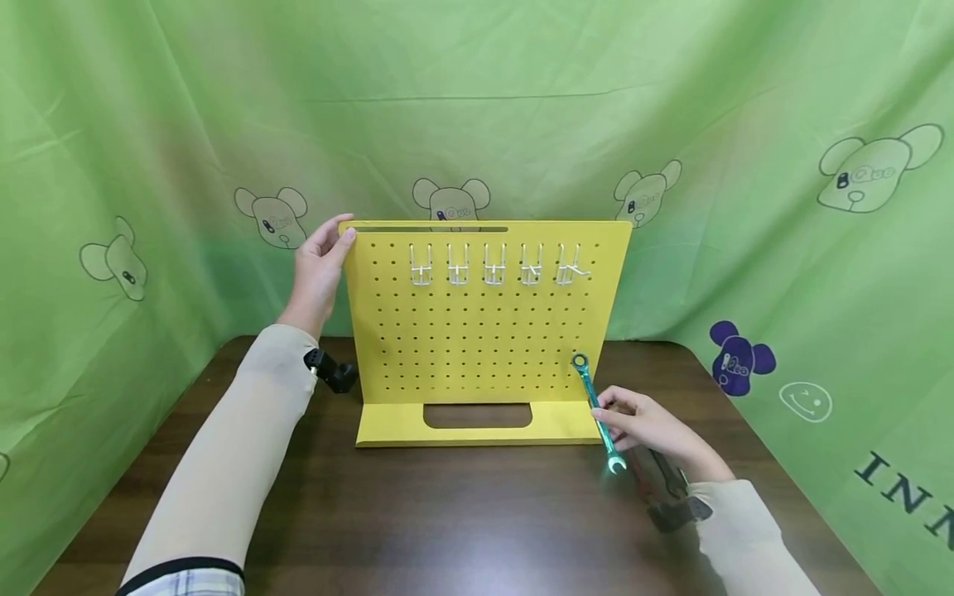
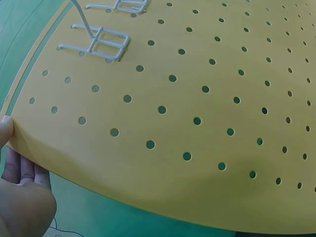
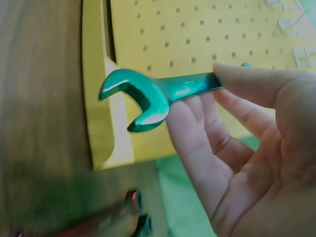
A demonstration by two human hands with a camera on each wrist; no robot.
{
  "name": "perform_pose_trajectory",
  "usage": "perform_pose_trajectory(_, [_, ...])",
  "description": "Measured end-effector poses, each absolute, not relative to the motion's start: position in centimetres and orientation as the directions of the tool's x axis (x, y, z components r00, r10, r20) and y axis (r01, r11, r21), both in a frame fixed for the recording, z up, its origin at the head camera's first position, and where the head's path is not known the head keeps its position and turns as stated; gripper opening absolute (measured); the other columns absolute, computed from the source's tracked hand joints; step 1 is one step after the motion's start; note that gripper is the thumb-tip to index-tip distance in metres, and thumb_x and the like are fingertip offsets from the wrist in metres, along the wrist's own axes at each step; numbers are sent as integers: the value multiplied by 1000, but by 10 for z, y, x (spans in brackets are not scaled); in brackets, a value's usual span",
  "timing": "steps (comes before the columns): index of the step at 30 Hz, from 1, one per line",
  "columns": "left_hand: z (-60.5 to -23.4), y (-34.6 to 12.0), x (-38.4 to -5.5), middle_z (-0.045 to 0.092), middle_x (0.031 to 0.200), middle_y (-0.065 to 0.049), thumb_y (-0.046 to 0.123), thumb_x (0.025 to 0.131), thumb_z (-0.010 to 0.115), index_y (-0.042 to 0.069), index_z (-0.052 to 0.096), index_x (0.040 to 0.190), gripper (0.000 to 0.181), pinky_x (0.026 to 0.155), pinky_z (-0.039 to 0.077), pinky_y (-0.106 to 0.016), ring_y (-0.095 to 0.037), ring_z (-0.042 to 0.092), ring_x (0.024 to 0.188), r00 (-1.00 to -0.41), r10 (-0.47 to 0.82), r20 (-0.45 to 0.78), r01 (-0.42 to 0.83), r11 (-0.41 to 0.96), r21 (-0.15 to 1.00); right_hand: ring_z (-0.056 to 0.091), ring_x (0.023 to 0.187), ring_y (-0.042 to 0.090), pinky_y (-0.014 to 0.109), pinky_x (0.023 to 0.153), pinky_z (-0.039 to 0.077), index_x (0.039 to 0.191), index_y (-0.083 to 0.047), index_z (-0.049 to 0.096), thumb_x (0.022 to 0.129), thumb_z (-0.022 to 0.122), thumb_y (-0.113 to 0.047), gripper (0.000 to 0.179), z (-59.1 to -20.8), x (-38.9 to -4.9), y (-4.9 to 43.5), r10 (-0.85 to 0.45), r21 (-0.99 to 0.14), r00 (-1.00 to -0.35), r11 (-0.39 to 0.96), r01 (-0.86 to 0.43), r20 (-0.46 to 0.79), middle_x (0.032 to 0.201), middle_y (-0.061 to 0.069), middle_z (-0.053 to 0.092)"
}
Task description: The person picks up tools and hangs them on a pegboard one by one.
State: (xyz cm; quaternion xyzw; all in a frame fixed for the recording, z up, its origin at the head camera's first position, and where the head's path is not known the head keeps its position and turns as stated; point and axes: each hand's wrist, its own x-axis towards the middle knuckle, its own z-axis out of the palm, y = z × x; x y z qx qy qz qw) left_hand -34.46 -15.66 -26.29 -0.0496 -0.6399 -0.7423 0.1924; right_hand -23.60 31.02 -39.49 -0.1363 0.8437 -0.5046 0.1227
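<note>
A yellow pegboard [image 1: 477, 331] stands upright on its flat foot, with several white wire hooks [image 1: 494, 266] in a row near its top. My left hand [image 1: 319, 269] grips the board's upper left corner, thumb in front and fingers behind. Between the thumb and fingers of my right hand [image 1: 648, 426] is a green combination wrench [image 1: 591, 393], held at the board's lower right. Its ring end points up and its open jaw points down toward the table. In the right wrist view the wrench's open end [image 3: 143, 101] juts out past the fingertips.
On the brown table [image 1: 462, 513], more wrenches [image 1: 667, 473], one of them reddish, lie partly hidden under my right hand and wrist. A green curtain [image 1: 477, 124] with printed bear heads hangs behind and along both sides.
</note>
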Motion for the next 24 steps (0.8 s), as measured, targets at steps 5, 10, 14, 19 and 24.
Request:
perform_pose_trajectory(5, [-263, -156, -345, 58, 105, 0, 21, 99, 65, 20, 68, 129, 30, 85, 51, -21, -11, 54, 95, -926, -216, 309, 336, -103, 936, 58, 75, 22, 45, 68, 61, 109, 0, 54, 102, 62, -22, 24, -387, -244, 288, -380, -880, -924, 452, -144, -44, 82, 15, 55])
perform_pose_trajectory(10, [-262, -155, -345, 58, 105, 0, 21, 99, 65, 16, 66, 131, 32, 86, 50, -22, -11, 54, 95, -923, -215, 319, 347, -102, 932, 59, 81, 24, 44, 70, 61, 109, -1, 56, 102, 62, -21, 22, -379, -252, 260, -423, -880, -906, 432, -195, -7, 86, 14, 57])
perform_pose_trajectory(14, [-261, -156, -345, 57, 103, 0, 19, 99, 65, 17, 67, 129, 30, 84, 50, -21, -11, 53, 93, -918, -227, 324, 353, -101, 930, 59, 84, 27, 43, 72, 60, 109, -1, 57, 102, 62, -22, 23, -374, -258, 235, -452, -886, -892, 413, -213, 4, 87, 14, 59])
perform_pose_trajectory(19, [-261, -157, -344, 58, 103, 0, 19, 99, 65, 18, 68, 127, 29, 83, 51, -20, -11, 54, 93, -919, -228, 320, 351, -108, 930, 60, 83, 28, 43, 73, 60, 109, -5, 57, 103, 61, -25, 21, -365, -263, 207, -489, -885, -870, 380, -270, 56, 88, 14, 59])
perform_pose_trajectory(24, [-262, -157, -344, 57, 102, 0, 19, 99, 65, 15, 66, 131, 32, 82, 50, -19, -11, 53, 92, -919, -227, 323, 350, -94, 932, 62, 78, 32, 46, 76, 60, 109, -9, 57, 102, 61, -29, 21, -353, -264, 183, -505, -897, -858, 330, -293, 94, 91, 15, 59])
